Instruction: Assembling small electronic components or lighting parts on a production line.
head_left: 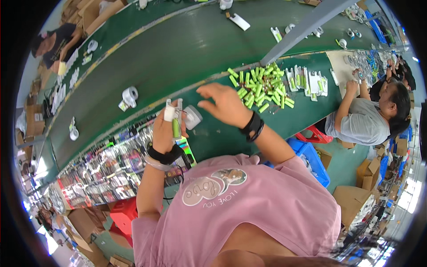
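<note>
My left hand (162, 133) is closed around a white plastic housing (169, 114), held upright above the green bench. A green cylindrical battery cell (176, 128) sits along the lower part of that housing. Beside it is a round, pale, partly see-through piece (193, 117); whether it is joined to the housing I cannot tell. To the right of this piece is my right hand (226, 104), its thumb and fingers apart and nothing between them. Both wrists wear black bands.
Loose green battery cells (262, 86) lie heaped to the right, next to white housings (307, 82) fitted with cells. Beyond runs a green conveyor belt (178, 51) carrying scattered white parts. A grey metal post (307, 29) slants across. Right sits a co-worker (362, 120); a blue crate (313, 164) stands below.
</note>
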Available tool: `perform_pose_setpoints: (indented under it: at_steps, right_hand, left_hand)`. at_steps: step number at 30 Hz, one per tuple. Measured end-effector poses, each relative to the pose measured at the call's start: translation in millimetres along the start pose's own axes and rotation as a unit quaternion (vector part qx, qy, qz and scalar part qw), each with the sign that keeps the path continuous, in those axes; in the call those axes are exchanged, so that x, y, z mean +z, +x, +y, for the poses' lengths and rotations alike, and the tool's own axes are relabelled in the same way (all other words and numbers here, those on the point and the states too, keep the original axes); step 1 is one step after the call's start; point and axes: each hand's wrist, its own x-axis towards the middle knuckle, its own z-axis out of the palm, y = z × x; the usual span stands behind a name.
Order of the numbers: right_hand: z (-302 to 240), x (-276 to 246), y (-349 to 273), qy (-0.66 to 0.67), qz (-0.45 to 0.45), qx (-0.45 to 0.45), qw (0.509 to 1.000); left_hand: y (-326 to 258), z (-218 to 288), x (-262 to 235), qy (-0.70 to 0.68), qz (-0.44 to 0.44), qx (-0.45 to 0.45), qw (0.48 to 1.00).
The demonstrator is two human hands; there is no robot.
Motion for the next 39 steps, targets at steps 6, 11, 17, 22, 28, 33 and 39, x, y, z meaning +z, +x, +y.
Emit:
perform_pose_setpoints:
  at_steps: [6, 11, 17, 22, 28, 33, 39]
  right_hand:
    - [149, -24, 99, -0.213, 0.066, 0.139, 0.965]
    - [281, -39, 149, -0.318, 0.143, 0.305, 0.886]
    - [285, -23, 190, -0.325, 0.074, 0.397, 0.855]
    - [285, -29, 158, -0.203, 0.153, 0.321, 0.912]
    - [154, -3, 115, -0.223, 0.126, 0.088, 0.963]
    - [56, 28, 45, -0.205, 0.015, 0.000, 0.979]
    - [-9, 32, -11, 0.061, 0.080, 0.050, 0.994]
  left_hand:
    - [111, 13, -41, -0.070, 0.033, 0.050, 0.996]
    - [181, -9, -79, -0.197, 0.149, 0.017, 0.969]
    - [187, -68, -193, 0.309, 0.435, 0.083, 0.842]
    - [154, -38, -63, 0.117, 0.220, 0.126, 0.960]
    - [142, -20, 4, -0.078, 0.004, -0.029, 0.996]
    - [140, -18, 21, -0.185, -0.022, -0.153, 0.970]
    - [91, -38, -13, -0.152, -0.082, -0.108, 0.979]
